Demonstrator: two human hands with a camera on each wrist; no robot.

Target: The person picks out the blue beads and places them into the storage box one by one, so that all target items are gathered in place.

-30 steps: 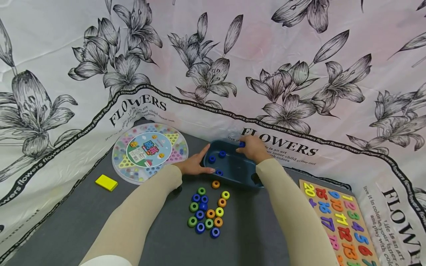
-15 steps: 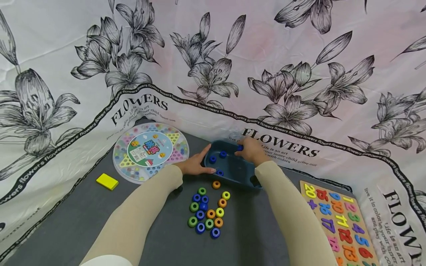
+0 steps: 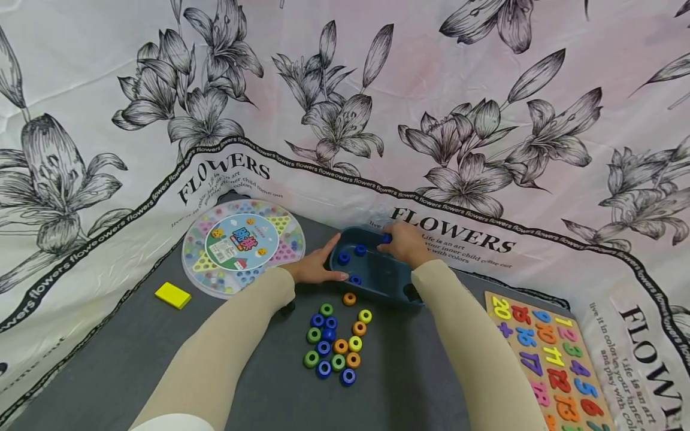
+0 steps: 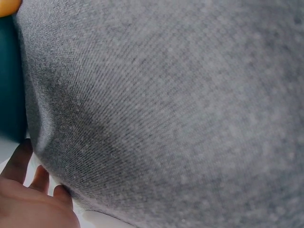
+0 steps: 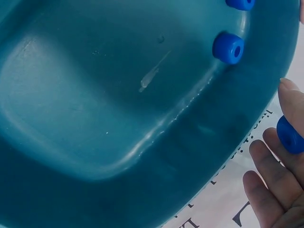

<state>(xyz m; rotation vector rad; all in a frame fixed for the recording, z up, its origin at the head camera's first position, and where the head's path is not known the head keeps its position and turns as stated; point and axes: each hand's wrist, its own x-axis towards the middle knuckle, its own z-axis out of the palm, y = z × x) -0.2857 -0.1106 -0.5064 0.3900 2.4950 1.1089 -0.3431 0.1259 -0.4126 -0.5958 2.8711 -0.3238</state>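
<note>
A dark blue-green plastic basin [image 3: 380,278] stands by the back wall, with three blue beads [image 3: 343,258] lying towards its left end. My left hand [image 3: 312,266] holds that end, its thumb over the near rim and its fingers spread along the far side. Over the far rim, my right hand [image 3: 408,245] pinches another blue bead [image 5: 290,135] between thumb and finger; its other fingers are loosely bent outside the rim. In front of the basin, several green, blue, orange and yellow beads [image 3: 338,362] lie in a loose cluster on the grey table.
A round clear game box [image 3: 253,206] with a printed label lies at the back left. Near it is a yellow block [image 3: 172,296]. A wooden number board [image 3: 555,359] lies at the right. Flower-printed sheets [image 3: 345,179] enclose the back and sides.
My right hand has shifted slightly left and nearer over the basin, with the blue bead still pinched. The left hand, the basin and the loose beads have stayed in place.
</note>
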